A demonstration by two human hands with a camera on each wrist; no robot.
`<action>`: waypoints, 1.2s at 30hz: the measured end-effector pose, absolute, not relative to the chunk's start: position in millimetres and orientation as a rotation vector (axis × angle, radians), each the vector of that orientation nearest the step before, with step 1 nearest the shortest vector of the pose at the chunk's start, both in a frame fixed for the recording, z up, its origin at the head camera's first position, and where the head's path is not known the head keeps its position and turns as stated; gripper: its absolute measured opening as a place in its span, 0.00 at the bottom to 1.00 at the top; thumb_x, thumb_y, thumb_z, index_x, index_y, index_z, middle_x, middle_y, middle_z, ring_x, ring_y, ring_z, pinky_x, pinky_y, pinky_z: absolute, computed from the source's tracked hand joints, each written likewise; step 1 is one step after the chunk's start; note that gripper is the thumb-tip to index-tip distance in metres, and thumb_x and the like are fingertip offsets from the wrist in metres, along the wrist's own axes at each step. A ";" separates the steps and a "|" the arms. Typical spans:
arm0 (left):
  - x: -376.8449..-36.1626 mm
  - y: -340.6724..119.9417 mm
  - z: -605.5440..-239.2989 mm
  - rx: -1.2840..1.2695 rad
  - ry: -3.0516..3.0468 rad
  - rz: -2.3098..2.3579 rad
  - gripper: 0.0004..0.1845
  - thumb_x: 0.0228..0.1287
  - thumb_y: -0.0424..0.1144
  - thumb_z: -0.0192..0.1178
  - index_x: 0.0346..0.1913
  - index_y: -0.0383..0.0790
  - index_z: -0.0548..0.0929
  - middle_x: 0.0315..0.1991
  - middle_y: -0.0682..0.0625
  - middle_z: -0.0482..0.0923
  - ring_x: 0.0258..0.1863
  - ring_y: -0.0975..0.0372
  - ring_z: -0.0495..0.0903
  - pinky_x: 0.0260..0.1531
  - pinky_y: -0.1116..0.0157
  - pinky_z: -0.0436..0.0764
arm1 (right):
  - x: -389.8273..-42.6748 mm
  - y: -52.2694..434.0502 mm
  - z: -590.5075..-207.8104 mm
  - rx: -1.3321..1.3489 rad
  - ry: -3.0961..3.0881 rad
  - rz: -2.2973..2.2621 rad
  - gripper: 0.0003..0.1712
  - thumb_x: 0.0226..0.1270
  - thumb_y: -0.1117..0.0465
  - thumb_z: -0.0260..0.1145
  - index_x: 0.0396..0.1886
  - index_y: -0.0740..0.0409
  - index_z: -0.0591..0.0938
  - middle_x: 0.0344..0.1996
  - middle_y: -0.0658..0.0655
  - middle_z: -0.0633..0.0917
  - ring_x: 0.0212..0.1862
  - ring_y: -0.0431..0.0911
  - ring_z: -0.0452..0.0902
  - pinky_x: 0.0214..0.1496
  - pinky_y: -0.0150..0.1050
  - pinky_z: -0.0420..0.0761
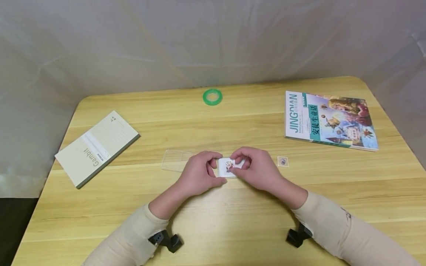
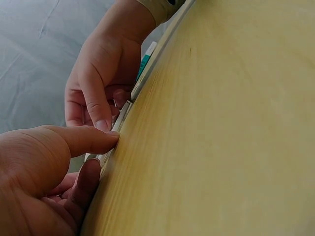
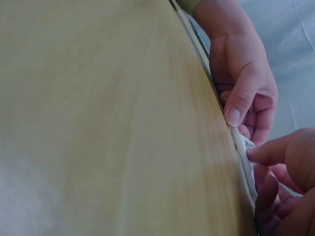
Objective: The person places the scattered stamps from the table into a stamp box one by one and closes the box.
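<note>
Both my hands pinch 1 small white card at mid-counter.
My left hand (image 1: 197,176) grasps the card (image 1: 228,167) by its left edge; my right hand (image 1: 257,168) grasps its right, flat on the counter (image 1: 213,221).

A makeshift recording corner: wooden table (image 1: 233,229) backed by draped grey sheeting (image 1: 166,40), with books and tape lying about.

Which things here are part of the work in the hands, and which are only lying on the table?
In hand:
left hand and right hand, both pinching the small picture card

Close by, untouched:
clear plastic sleeve
small sticker

Lying about:
Gambit notebook
green tape roll
picture book
all on the wooden table
</note>
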State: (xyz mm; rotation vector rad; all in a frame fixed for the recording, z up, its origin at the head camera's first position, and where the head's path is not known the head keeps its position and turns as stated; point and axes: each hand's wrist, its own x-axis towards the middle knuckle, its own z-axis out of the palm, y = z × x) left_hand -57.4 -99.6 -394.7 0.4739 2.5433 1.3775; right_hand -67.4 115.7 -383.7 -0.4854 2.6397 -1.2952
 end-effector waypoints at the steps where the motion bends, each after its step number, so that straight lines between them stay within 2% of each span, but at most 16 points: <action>1: -57.3 -99.5 -394.7 0.474 2.543 1.379 0.34 0.42 0.33 0.82 0.56 0.32 0.81 0.34 0.51 0.74 0.22 0.66 0.78 0.27 0.66 0.79 | -67.6 115.4 -383.8 -0.485 2.645 -1.289 0.13 0.56 0.63 0.79 0.40 0.53 0.86 0.31 0.47 0.83 0.24 0.42 0.74 0.25 0.36 0.75; 11: -55.2 -99.5 -393.5 0.461 2.542 1.369 0.33 0.43 0.33 0.82 0.55 0.32 0.81 0.34 0.51 0.74 0.21 0.66 0.78 0.28 0.66 0.79 | -67.8 114.4 -386.8 -0.527 2.694 -1.251 0.15 0.52 0.61 0.80 0.41 0.54 0.89 0.32 0.47 0.82 0.24 0.41 0.73 0.26 0.37 0.75; 36: -56.8 -98.9 -393.0 0.486 2.560 1.360 0.33 0.42 0.33 0.82 0.55 0.33 0.81 0.34 0.51 0.74 0.22 0.66 0.78 0.28 0.66 0.79 | -68.8 115.7 -380.4 -0.513 2.663 -1.263 0.14 0.53 0.60 0.80 0.40 0.55 0.89 0.31 0.48 0.82 0.25 0.43 0.73 0.26 0.37 0.74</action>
